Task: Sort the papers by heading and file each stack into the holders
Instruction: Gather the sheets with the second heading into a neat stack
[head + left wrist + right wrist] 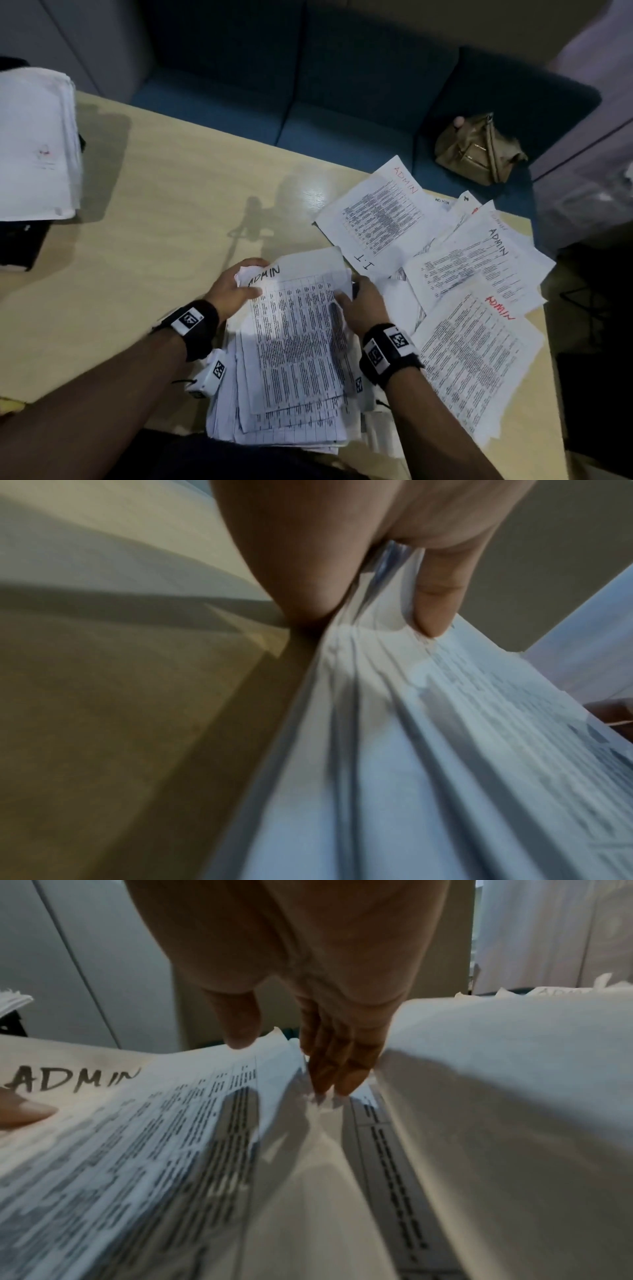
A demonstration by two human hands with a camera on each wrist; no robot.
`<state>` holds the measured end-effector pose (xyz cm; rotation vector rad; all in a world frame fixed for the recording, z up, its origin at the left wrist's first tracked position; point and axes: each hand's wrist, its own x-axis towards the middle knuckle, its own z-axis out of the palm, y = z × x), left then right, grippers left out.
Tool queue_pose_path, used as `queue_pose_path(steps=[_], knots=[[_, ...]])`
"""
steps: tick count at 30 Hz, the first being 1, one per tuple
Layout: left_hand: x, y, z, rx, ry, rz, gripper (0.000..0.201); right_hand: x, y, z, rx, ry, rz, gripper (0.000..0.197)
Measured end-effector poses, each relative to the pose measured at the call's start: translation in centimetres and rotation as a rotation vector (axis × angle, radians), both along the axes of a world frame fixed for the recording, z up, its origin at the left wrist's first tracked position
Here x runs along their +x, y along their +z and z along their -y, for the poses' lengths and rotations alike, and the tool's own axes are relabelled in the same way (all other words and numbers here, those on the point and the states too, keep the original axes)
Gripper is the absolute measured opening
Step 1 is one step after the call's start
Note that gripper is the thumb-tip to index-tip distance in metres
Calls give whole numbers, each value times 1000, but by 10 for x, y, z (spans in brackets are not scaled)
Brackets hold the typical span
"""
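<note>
Both hands held one stack of printed papers over the near edge of the table.

At far left a white pile (36,144) lay on a dark holder (17,243). The left hand (233,291) gripped the stack (294,346) at its upper left corner, thumb on the top sheet headed ADMIN, fingers curled under. The right hand (363,308) pinched the right edge of the sheets, thumb above, fingers below. To the right, loose sheets (455,274) headed ADMIN and I.T lay spread on the table (171,205), and a tan bag (479,150) sat on the blue sofa (342,85).
</note>
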<state>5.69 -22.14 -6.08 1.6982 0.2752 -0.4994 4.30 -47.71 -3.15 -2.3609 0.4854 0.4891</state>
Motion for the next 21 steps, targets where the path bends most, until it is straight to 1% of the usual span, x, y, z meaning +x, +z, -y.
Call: queue_pose_path(steps=[2, 3, 5, 6, 7, 8, 9, 10, 11, 13, 15, 16, 17, 19, 20, 21], knots=[[1, -3, -3, -27, 17, -22, 58, 2, 2, 2, -62, -10, 56, 49], [1, -1, -2, -52, 28, -45, 55, 1, 3, 5, -39, -36, 70, 50], [1, 1, -1, -96, 54, -62, 48, -4, 7, 7, 82, -56, 15, 60], [1, 1, 0, -119, 74, -56, 44, -8, 7, 5, 102, -12, -37, 64], [0, 1, 1, -137, 89, -50, 42, -12, 7, 2, 50, 94, -95, 62], [0, 1, 1, -150, 103, -34, 40, -17, 7, -1, -38, 204, -145, 56], [-1, 1, 2, -144, 106, -6, 39, -20, 10, -2, -120, 295, -155, 45], [-1, 2, 3, -129, 110, 31, 37, -22, 12, -4, -158, 325, -154, 38], [0, 3, 4, -99, 107, 66, 35, -21, 14, -4, -158, 309, -149, 36], [1, 3, 5, -65, 80, 104, 34, -13, 18, -6, -126, 211, -120, 39], [4, 2, 6, -44, 24, 96, 42, -2, 18, -9, -80, 119, -64, 48], [5, 1, 6, -40, -8, 88, 46, 5, 17, -11, -70, 111, -35, 56], [7, 2, 7, -36, -41, 78, 49, 11, 17, -14, -84, 137, -7, 63], [8, 5, 8, -16, -84, 57, 47, 21, 16, -17, -173, 273, 11, 72], [8, 7, 9, -4, -99, 61, 44, 25, 14, -19, -226, 367, 14, 72], [7, 9, 10, 10, -110, 65, 45, 27, 12, -20, -271, 443, 5, 66]])
